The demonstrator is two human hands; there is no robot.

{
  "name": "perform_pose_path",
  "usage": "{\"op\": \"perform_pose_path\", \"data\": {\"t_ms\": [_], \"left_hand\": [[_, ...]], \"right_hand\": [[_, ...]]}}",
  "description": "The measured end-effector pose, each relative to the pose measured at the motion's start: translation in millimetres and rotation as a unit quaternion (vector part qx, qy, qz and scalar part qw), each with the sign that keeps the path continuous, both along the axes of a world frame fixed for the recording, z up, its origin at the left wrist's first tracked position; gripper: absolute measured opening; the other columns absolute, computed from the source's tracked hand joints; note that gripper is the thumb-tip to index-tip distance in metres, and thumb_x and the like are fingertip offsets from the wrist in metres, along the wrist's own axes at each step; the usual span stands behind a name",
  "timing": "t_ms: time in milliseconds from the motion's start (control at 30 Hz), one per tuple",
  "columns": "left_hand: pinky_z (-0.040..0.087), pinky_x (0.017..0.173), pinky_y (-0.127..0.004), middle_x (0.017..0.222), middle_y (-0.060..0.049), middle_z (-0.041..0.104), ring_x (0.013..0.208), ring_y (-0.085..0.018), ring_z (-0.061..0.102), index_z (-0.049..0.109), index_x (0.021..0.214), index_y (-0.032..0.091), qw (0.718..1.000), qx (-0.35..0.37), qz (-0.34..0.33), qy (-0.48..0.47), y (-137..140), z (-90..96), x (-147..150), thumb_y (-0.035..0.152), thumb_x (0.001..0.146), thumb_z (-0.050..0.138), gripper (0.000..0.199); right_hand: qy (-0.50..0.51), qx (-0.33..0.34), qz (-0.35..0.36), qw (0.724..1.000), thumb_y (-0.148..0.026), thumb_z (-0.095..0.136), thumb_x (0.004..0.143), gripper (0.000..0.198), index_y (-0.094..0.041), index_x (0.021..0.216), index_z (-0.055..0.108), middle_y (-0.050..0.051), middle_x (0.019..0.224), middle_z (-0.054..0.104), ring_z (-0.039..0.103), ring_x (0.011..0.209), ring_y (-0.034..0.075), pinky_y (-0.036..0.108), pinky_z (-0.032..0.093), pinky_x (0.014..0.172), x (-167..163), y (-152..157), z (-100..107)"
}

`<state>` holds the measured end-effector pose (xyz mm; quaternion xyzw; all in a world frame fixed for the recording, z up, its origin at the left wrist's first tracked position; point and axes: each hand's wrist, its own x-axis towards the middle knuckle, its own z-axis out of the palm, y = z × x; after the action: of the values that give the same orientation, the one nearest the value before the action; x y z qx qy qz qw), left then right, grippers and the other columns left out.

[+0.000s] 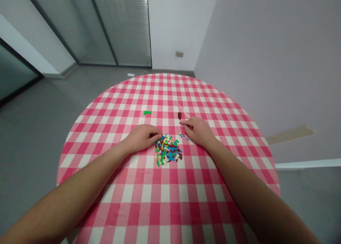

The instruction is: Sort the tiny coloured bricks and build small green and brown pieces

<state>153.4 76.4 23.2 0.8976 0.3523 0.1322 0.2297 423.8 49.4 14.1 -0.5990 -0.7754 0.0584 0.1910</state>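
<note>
A heap of small toy building bricks in blue, green, brown, yellow and white lies in front of me. At the heap's upper left edge, my left hand is closed, thumb and fingertips together; whatever they hold is hidden. My right hand, beyond the heap to the right, pinches a small dark brown brick between finger and thumb. Just past these fingertips sits a dark brown block. A flat green piece lies farther off, beyond my left hand.
Several loose small bricks lie between the heap and my right hand. A thin clear strip rests near the brown block. Everything is on a round table with a red-and-white checked cloth. Walls and a glass partition stand behind.
</note>
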Motion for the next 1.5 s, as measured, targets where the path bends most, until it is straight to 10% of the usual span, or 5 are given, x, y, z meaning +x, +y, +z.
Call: {"op": "perform_pose_path", "data": {"t_ms": [1500], "left_hand": [[0.043, 0.067, -0.027, 0.089, -0.003, 0.075, 0.08, -0.018, 0.066, 0.074, 0.094, 0.022, 1.0, -0.003, -0.002, 0.002, 0.5, -1.1, -0.6, 0.037, 0.096, 0.05, 0.028]], "right_hand": [[-0.088, -0.038, -0.032, 0.995, -0.027, 0.04, 0.101, 0.039, -0.025, 0.13, 0.066, 0.01, 0.113, 0.067, 0.064, 0.099, 0.022, 0.028, 0.045, 0.068, -10.6, -2.5, 7.8]]}}
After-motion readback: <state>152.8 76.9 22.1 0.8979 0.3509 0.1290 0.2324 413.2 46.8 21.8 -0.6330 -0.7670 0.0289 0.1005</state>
